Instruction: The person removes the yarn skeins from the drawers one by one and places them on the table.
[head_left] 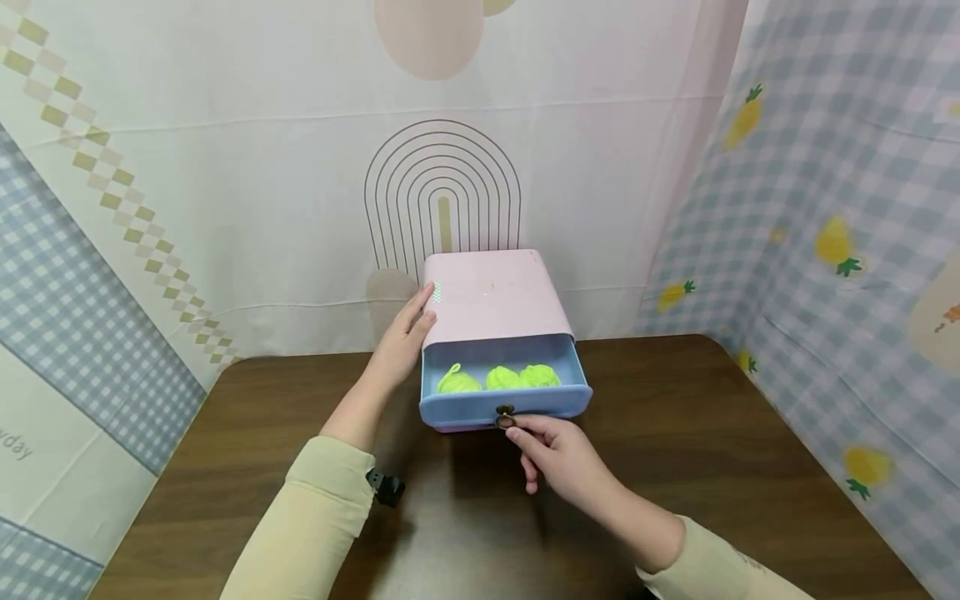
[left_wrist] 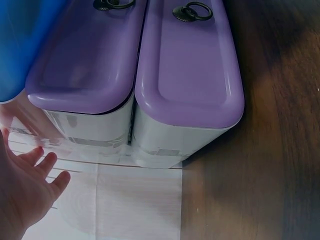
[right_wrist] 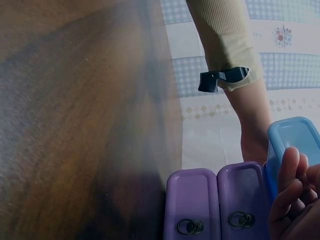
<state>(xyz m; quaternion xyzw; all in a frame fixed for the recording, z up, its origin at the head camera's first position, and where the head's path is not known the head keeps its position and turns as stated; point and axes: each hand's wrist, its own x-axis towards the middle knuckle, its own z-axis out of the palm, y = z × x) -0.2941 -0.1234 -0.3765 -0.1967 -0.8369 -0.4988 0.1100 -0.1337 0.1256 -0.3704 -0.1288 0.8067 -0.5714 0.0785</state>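
Observation:
A small drawer cabinet (head_left: 495, 296) with a pink top stands at the back of the table, its top blue drawer (head_left: 457, 408) pulled out. Three bright green balled-up soft things (head_left: 502, 378) lie in it, one with a small loop. My right hand (head_left: 558, 458) pinches the ring pull (head_left: 505, 422) on the drawer's front between thumb and fingers. Against the cabinet's left side rests my left hand (head_left: 397, 346), fingers extended, fingertips near the top edge. Two purple drawers (left_wrist: 192, 65) below, each with its own ring pull, are closed in the left wrist view.
The dark wooden table (head_left: 660, 450) reaches out on both sides and in front of the cabinet. Behind it hangs a pale patterned cloth (head_left: 300, 208), with checked cloth (head_left: 795, 292) at the right. A black strap (head_left: 386, 487) sits at the left cuff.

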